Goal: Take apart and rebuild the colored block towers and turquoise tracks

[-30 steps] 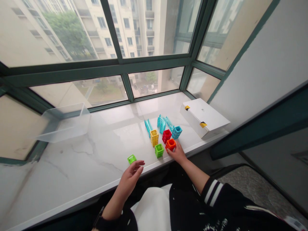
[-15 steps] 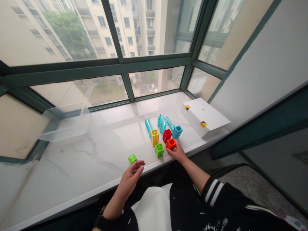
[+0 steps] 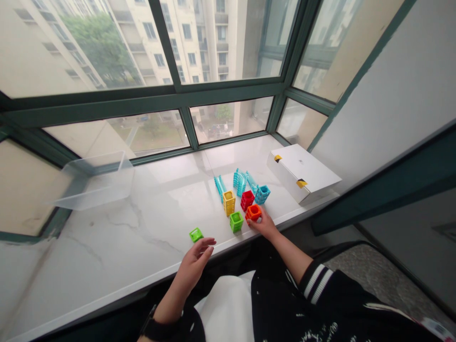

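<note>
Coloured plastic blocks stand on a white marble windowsill (image 3: 149,228). My right hand (image 3: 265,225) grips an orange block (image 3: 253,212) near the sill's front edge. Beside it are a green block (image 3: 235,222), a taller yellow block (image 3: 228,203), a red block (image 3: 247,200) and a blue block (image 3: 262,194). Curved blue track pieces (image 3: 239,181) lie behind them. My left hand (image 3: 194,261) hovers at the sill's edge, fingers loosely apart and holding nothing, just right of a small green block (image 3: 195,234).
A clear plastic tub (image 3: 94,180) sits at the back left of the sill. A white cardboard box (image 3: 302,173) lies at the right end by the wall. Green window frames close off the back.
</note>
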Motion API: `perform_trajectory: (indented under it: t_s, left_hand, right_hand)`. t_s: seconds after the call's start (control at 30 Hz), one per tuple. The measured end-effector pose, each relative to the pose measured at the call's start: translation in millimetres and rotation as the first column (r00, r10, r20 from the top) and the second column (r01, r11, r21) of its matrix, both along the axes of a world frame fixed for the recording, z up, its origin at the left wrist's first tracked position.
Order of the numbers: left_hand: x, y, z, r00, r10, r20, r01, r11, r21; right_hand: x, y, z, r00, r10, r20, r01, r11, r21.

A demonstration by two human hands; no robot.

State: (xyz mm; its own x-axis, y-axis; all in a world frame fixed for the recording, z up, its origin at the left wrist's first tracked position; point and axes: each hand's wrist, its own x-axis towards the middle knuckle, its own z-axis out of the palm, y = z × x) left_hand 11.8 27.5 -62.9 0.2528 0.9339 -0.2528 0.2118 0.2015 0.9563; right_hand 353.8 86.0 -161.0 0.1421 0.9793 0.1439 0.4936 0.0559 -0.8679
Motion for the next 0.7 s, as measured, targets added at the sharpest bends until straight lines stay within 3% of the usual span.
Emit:
perform_trajectory:
  t_s: [0.7]
  left_hand:
    - [-5.0,-0.8,-5.9,1.000,0.019,0.024,-0.019,1.000,-0.021]
  right_hand:
    - [6.1,-1.8,-4.6,0.997,-0.015,0.074,0.014,1.000,0.010]
